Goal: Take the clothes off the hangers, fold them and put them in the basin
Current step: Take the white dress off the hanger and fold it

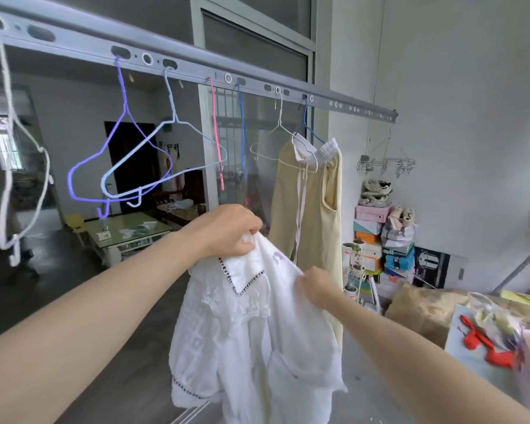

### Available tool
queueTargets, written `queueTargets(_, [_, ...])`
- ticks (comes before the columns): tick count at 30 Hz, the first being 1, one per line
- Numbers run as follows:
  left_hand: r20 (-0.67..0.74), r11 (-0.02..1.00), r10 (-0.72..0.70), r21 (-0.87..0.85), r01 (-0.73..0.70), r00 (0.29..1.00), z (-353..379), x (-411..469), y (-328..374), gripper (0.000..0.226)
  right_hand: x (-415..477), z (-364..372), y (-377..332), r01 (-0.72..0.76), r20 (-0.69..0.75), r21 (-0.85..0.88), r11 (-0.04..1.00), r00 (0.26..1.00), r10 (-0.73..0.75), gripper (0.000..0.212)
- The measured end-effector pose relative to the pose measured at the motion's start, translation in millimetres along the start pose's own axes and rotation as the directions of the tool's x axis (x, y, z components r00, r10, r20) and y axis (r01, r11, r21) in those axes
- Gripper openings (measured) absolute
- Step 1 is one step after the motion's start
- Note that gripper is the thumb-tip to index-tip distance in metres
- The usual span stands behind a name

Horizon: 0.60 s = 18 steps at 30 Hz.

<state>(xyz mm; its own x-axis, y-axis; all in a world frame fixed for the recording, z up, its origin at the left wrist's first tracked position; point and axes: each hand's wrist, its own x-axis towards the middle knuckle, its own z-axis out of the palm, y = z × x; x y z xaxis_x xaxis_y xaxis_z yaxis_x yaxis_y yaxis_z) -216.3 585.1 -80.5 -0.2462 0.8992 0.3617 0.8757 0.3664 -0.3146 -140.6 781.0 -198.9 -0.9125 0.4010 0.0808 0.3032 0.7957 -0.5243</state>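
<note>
Fingers of the left hand [230, 231] and right hand [314, 284] pinch the white blouse [251, 332] at its shoulders, below the drying rail [196, 68], beside the hanging yellow garment [312, 215]

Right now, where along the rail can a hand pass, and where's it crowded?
Free: the wide gap between the white hanger at far left and the purple hanger. The rail is bare right of the yellow garment. Crowded: pink hanger through blue hanger.
</note>
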Motion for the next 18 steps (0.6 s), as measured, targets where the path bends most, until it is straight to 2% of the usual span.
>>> queueTargets(2, [0.061,0.999,-0.048,-0.012,0.049,0.997,7.8,-6.1,-5.8,0.014,3.8,-22.2,1.2,-0.111,0.001,0.152,0.982,0.994,0.112,0.028])
queueTargets(5, [0.084,0.98,-0.161,-0.103,0.169,0.983,23.6,-9.9,-13.8,0.022,6.2,-49.8,-2.4,-0.25,0.059,0.482,0.84,0.965,0.254,0.021])
queueTargets(8, [0.046,0.925,-0.292,-0.241,0.294,0.955,29.9,-8.1,-24.0,0.032,4.6,-66.6,-1.7,-0.238,0.065,0.6,0.763,0.966,0.251,0.023])
queueTargets(10, [0.039,0.906,-0.326,-0.272,0.324,0.944,30.9,-6.2,-29.4,0.035,7.2,-75.2,3.4,-0.143,0.027,0.619,0.772,0.986,0.162,0.022])
queueTargets(12, [0.054,0.902,-0.332,-0.273,0.334,0.942,33.4,-6.3,-32.9,0.036,7.7,-80.0,7.0,-0.046,0.016,0.52,0.853,0.999,0.044,0.019])
queueTargets(14, [0.069,0.897,-0.327,-0.293,0.332,0.943,36.8,-6.4,-34.2,0.036,6.3,-83.4,9.4,0.021,0.002,0.183,0.983,1.0,-0.022,0.02])
queueTargets(16, [0.076,0.889,-0.313,-0.326,0.32,0.947,40.3,-5.0,-32.9,0.035,3.3,-79.2,10.6,0.071,-0.079,-0.091,0.993,0.994,-0.079,0.024])
queueTargets(18, [0.055,0.894,-0.283,-0.346,0.284,0.958,44.2,-2.3,-29.6,0.035,2.1,-73.2,13.5,0.046,-0.195,-0.185,0.982,0.977,-0.082,0.022])
